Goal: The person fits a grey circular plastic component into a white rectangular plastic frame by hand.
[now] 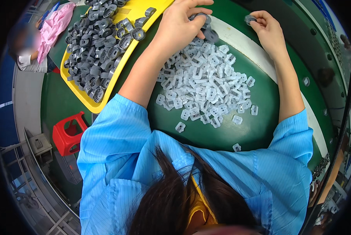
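Observation:
At the far edge of a heap of small translucent white plastic pieces (pixel 210 78), my left hand (pixel 179 25) is closed around grey ring-shaped plastic parts (pixel 202 18). One more grey part beneath its fingers looks blurred. My right hand (pixel 267 33) is farther right, beyond the white strip (pixel 242 39). Between its thumb and fingertips it pinches a small grey part (pixel 250 19). Whether a white piece is fitted in that part is too small to tell. Several white pieces lie loose at the near side of the heap.
Left of my left forearm, a yellow tray (pixel 116 84) holds many grey ring-shaped parts (pixel 93 51). A red plastic stool (pixel 68 133) stands lower left. At far left sits another person (pixel 24 43) beside pink cloth (pixel 56 29). A few parts lie along the green surface (pixel 314 64) at right.

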{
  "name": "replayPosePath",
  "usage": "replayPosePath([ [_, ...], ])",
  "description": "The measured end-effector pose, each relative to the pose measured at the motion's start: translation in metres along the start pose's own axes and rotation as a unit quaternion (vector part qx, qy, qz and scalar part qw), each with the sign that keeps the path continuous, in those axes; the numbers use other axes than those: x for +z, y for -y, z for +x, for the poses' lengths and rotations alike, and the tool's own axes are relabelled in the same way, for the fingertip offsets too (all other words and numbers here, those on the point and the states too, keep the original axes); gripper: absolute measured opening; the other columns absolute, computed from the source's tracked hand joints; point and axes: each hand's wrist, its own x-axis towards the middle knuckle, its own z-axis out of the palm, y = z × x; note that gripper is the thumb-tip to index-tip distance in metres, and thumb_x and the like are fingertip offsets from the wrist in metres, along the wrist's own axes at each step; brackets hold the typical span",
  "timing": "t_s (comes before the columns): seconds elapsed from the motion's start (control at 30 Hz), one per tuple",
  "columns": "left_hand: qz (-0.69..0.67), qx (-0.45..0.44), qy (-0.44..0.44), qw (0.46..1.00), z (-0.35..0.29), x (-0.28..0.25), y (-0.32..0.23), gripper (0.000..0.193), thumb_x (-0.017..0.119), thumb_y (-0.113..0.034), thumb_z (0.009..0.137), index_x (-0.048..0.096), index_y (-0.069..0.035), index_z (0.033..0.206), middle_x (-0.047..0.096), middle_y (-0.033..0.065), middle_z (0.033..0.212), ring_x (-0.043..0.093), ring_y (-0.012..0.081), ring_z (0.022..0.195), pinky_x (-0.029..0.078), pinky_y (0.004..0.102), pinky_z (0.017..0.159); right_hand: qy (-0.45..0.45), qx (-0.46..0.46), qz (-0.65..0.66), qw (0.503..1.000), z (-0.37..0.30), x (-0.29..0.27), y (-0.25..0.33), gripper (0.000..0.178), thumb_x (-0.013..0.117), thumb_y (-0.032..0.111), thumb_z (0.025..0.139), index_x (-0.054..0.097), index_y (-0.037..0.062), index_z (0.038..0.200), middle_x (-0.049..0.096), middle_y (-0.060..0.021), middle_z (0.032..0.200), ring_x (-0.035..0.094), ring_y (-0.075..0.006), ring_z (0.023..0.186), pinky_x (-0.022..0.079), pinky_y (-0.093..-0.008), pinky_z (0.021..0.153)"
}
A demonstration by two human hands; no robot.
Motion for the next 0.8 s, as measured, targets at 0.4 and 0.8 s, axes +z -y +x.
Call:
replayPosePath([
  [0.4, 0.366, 0.117, 0.006, 0.923, 0.002, -0.01, 0.021, 0.033, 0.075, -0.026, 0.076, 0.068, -0.004, 0.099, 0.066, 0.0076, 0.108, 0.062, 0.0222, 0.097, 0.05, 0.0302, 0.078, 0.188, -0.055, -0.103, 0.975, -0.033, -0.015, 0.065, 0.02, 0.073, 0.017, 0.074, 0.065, -0.0011, 0.079, 0.064, -0.012, 0.071, 0.062, -0.0207, 0.066, 0.049, -0.0313, 0.064],
  [0.8, 0.38, 0.219, 0.089, 0.894, 0.002, -0.007, 0.023, 0.035, 0.072, -0.019, 0.076, 0.065, -0.007, 0.108, 0.063, 0.0104, 0.109, 0.061, 0.0255, 0.102, 0.048, 0.0333, 0.089, 0.279, -0.065, 0.007, 0.958, -0.044, -0.007, 0.066, 0.021, 0.071, 0.013, 0.073, 0.061, -0.0013, 0.084, 0.061, -0.0087, 0.067, 0.06, -0.0167, 0.063, 0.048, -0.0293, 0.062],
])
